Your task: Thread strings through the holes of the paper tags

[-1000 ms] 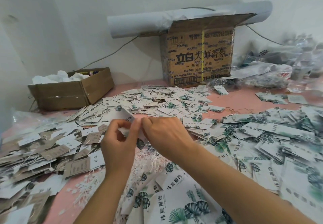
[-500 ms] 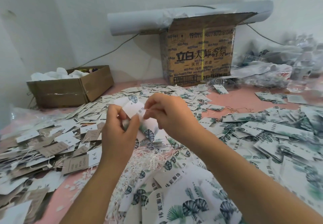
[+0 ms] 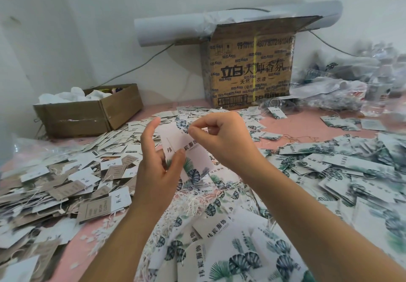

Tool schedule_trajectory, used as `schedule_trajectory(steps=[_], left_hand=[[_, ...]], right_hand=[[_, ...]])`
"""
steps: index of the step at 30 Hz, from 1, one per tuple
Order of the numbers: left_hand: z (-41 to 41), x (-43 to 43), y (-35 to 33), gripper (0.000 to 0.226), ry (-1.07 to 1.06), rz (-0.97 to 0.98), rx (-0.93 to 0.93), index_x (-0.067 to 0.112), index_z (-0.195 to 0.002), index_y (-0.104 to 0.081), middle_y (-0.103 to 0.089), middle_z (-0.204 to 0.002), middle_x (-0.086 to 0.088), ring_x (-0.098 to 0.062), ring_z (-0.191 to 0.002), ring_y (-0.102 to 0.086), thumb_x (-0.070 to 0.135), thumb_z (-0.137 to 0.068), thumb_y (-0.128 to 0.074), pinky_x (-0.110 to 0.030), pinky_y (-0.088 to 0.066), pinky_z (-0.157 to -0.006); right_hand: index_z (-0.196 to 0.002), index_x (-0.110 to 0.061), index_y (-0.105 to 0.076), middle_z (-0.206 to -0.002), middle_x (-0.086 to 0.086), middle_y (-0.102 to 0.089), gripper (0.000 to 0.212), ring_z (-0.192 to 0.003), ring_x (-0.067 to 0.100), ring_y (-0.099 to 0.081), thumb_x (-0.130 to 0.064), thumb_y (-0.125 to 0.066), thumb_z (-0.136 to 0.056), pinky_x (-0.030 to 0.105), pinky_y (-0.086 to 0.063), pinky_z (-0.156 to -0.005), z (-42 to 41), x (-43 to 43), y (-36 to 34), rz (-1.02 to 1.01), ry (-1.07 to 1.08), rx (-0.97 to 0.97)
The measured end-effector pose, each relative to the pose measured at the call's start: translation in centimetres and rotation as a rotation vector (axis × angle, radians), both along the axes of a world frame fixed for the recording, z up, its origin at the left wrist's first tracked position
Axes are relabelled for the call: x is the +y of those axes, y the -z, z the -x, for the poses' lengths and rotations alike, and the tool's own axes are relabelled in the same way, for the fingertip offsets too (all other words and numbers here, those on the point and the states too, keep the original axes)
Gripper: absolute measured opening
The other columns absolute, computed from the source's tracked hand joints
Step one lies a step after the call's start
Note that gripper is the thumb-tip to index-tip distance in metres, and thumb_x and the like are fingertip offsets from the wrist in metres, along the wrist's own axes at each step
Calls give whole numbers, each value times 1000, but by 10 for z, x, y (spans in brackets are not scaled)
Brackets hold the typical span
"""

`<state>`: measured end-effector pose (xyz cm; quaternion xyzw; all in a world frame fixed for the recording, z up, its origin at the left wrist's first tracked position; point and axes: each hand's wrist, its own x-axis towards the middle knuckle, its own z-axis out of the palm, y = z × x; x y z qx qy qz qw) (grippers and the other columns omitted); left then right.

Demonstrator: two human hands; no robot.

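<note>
Heaped tags (image 3: 351, 167) on pink table (image 3: 307, 126)

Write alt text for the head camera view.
A left hand and a right hand hold a white, leaf-printed paper tag, the left gripping its lower part, the right pinching its top edge. Heaps of loose tags cover the pink table.

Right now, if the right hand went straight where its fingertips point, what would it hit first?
Probably the paper tag just beside the right hand, then the left hand; depth is unclear.
</note>
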<state>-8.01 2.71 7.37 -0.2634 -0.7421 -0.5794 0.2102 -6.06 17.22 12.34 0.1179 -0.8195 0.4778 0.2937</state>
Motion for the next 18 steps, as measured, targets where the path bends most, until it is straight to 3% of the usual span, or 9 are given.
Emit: schedule_trajectory(steps=[2,5,7,10,14,16,18], left_hand=[[0,1,0,50,24,1,-29,55,-117,-29,-68,-68,6,-6,-45,-54,20,-92,-55,-17,-39,-38],[-1,2,-1,32,18,11,-27,47,-105,-41,-69,-78,8,-16,-57,-62,22,-92,-54,-21,-44,-41],[-2,2,-3,29,6,2,-7,52,-99,-44,-69,-80,10,-19,-64,-64,26,-91,-54,-29,-51,-47],[-4,2,-5,30,14,-18,16,58,-92,-48,-69,-82,9,-18,-68,-66,28,-91,-54,-48,-55,-57],[-2,2,-4,24,37,-28,22,58,-91,-50,-69,-81,5,-21,-68,-65,34,-85,-55,-53,-53,-57],[-2,3,-4,23,58,-30,13,58,-90,-52,-68,-81,5,-25,-70,-65,37,-83,-56,-53,-54,-59],[-2,3,-4,22,85,-31,14,58,-91,-53,-68,-85,11,-15,-73,-66,38,-85,-61,-43,-57,-61]], right_hand=[[-82,-13,-75,-34,-17,-40,9,-38,5,-33,-17,-67,-84,19,-32,-48,-1,0,0,-6,0,14],[-81,-14,-76,-37,-15,-39,8,-40,6,-28,-19,-70,-81,26,-36,-51,-1,1,0,16,7,33],[-80,-16,-76,-35,-15,-38,7,-39,6,-27,-20,-70,-81,28,-37,-52,-1,2,1,17,20,28],[-80,-17,-76,-47,-7,-52,7,-40,6,-29,-21,-71,-80,29,-37,-49,-2,2,0,18,46,22],[-83,-16,-76,-67,5,-69,8,-48,12,-44,-21,-70,-80,37,-51,-54,-3,0,-1,-21,62,28],[-82,-17,-76,-61,8,-65,7,-45,9,-33,-21,-70,-81,29,-40,-48,-3,0,-1,-50,63,48],[-79,-18,-74,-52,6,-53,6,-45,8,-28,-22,-69,-81,25,-31,-48,-3,0,-1,-79,72,54]])
